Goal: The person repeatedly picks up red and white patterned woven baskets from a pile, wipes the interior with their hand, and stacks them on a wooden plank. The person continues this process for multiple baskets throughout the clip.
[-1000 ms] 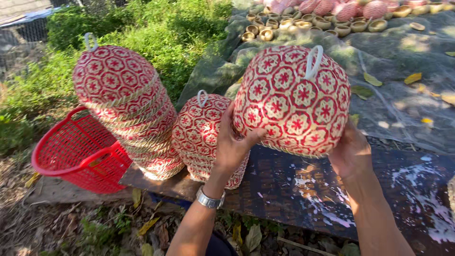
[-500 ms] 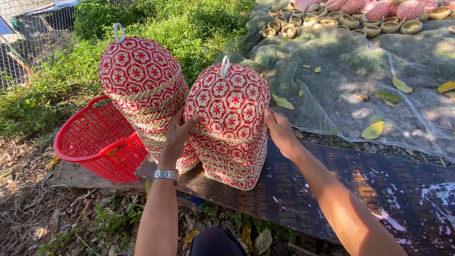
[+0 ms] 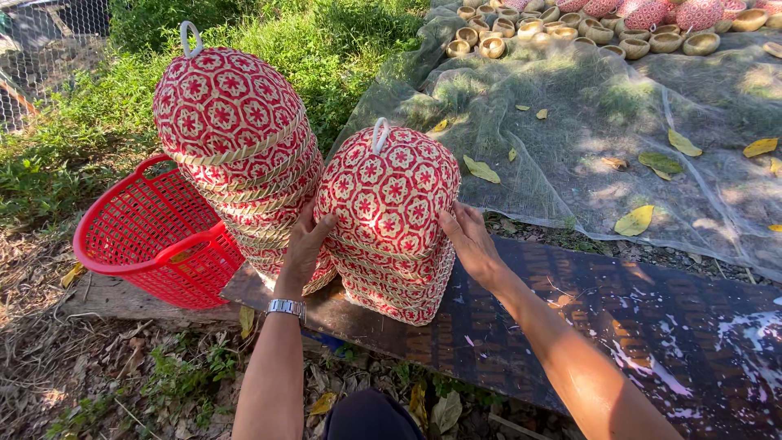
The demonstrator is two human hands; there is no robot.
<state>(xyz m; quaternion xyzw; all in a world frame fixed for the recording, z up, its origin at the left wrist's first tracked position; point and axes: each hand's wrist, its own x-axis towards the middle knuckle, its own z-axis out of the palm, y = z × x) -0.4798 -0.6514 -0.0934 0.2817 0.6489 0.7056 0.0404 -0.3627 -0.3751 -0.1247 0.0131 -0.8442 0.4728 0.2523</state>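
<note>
Red-and-white woven domes are filling the head view, and both hands are pressing on the nearer stack of baskets (image 3: 389,220): the left hand (image 3: 305,244) is cupping the top dome's left flank with fingers spread, the right hand (image 3: 471,244) is bracing its right side, palms flat rather than clenched, holding the top basket between them. That stack is standing on a dark board (image 3: 570,326), touching a taller stack (image 3: 236,147) just to its left, with a red plastic basket (image 3: 151,236) tilting beside that. Beyond, small wooden bowls (image 3: 570,33) are drying on grey netting (image 3: 611,138). By my reading, the top dome is being seated onto the pile; finishing calls for even downward pressure, keeping the stack upright.
</note>
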